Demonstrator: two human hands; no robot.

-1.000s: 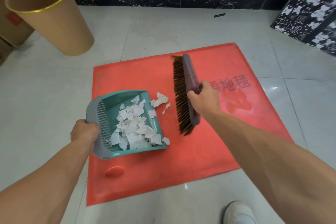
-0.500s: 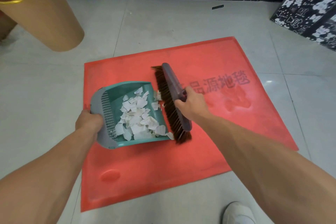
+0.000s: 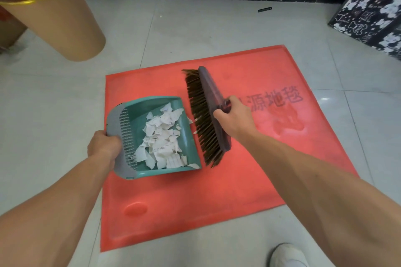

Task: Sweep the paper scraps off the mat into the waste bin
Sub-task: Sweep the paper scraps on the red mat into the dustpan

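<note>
A red mat (image 3: 249, 175) lies on the tiled floor. On its left part rests a teal dustpan (image 3: 138, 112) holding a heap of white paper scraps (image 3: 161, 138). My left hand (image 3: 104, 147) grips the dustpan's grey back edge. My right hand (image 3: 234, 119) holds a maroon brush (image 3: 213, 102), its brown bristles standing just right of the dustpan's open lip. A few small scraps (image 3: 193, 120) lie between lip and bristles. The tan waste bin (image 3: 56, 21) with a gold rim stands at the upper left, off the mat.
A black box with white patterns (image 3: 373, 6) stands at the upper right. A dark marble skirting runs along the far wall. A small dark object (image 3: 264, 9) lies on the floor near it. A white shoe (image 3: 288, 256) shows at the bottom right.
The brush swept left from the mat's middle up to the dustpan lip, pushing the loose scraps inside, then drew slightly back to the right. The dustpan stayed in my left hand.
</note>
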